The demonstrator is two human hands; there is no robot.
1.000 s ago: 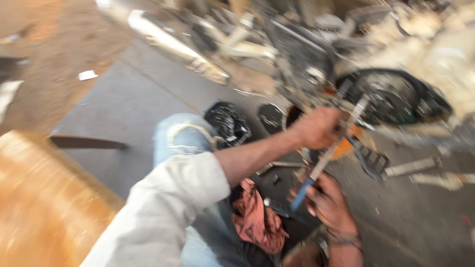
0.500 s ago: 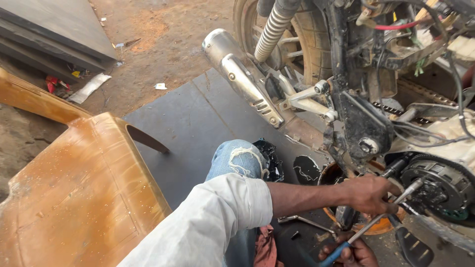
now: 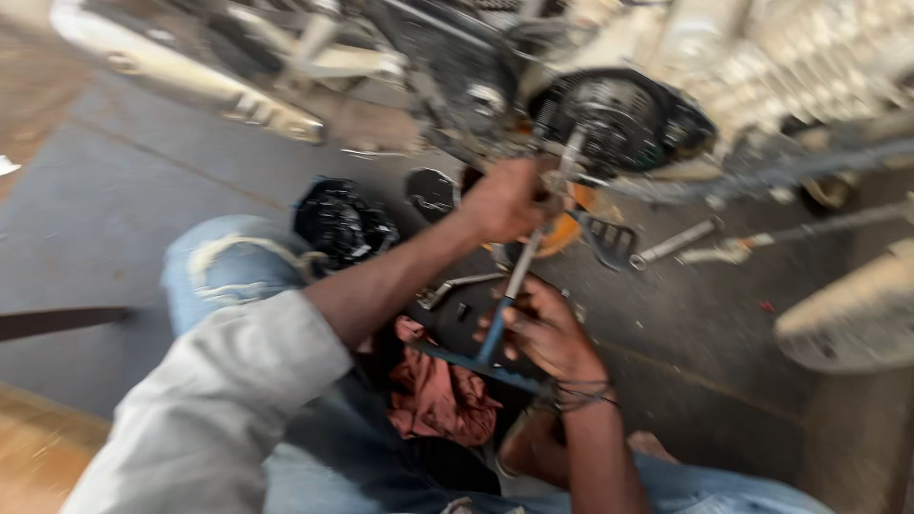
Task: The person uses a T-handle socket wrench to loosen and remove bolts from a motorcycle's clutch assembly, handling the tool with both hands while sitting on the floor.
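I sit on the ground beside a motorcycle engine (image 3: 762, 67) whose round side housing (image 3: 619, 119) is uncovered. A long metal tool with a blue handle (image 3: 514, 286) runs from my lap up into that housing. My left hand (image 3: 505, 200), on a white-sleeved arm, is closed around the upper shaft just below the housing. My right hand (image 3: 543, 328) grips the blue handle lower down. The frame is blurred, so the tool's tip is hard to make out.
A chrome exhaust pipe (image 3: 190, 76) crosses the upper left. On the grey mat (image 3: 95, 219) lie a black engine cover (image 3: 343, 224), loose metal tools (image 3: 676, 243) and an orange pan (image 3: 566, 228). A red rag (image 3: 438, 395) lies by my knee. A wooden surface (image 3: 38, 457) is at bottom left.
The view has swung off the rear wheel and exhaust and in toward the engine housing. Both hands have stayed on the long tool.
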